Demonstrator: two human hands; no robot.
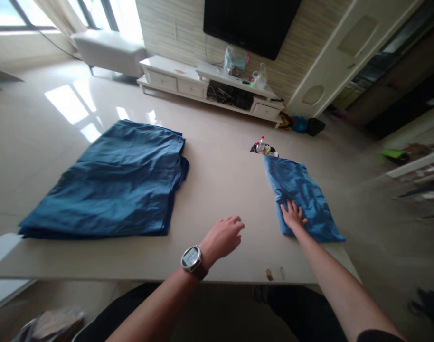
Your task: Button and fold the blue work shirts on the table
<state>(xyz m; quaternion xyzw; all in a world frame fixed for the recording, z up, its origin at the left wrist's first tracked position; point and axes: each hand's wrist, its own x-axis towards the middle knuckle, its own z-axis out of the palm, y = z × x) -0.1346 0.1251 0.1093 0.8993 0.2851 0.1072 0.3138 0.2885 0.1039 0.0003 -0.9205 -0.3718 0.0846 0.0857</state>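
Folded blue cloth (306,192) lies at the right end of the white table, somewhat wrinkled. My right hand (293,214) rests on its near left part with fingers spread, pressing down on the fabric. Over the middle of the table hovers my left hand (224,236), holding nothing, its fingers loosely curved and apart; a round watch (191,259) is on that wrist. Off to the left sits a larger stack of folded dark blue cloth (120,180), its layers showing along the right edge. Neither hand touches that stack.
The table's near edge (149,280) runs just in front of my legs. Two small marks or items (269,274) lie near it. Beyond the table are a container with bottles (263,146), a low white TV cabinet (188,83), a television (250,23) and a grey bench (110,50).
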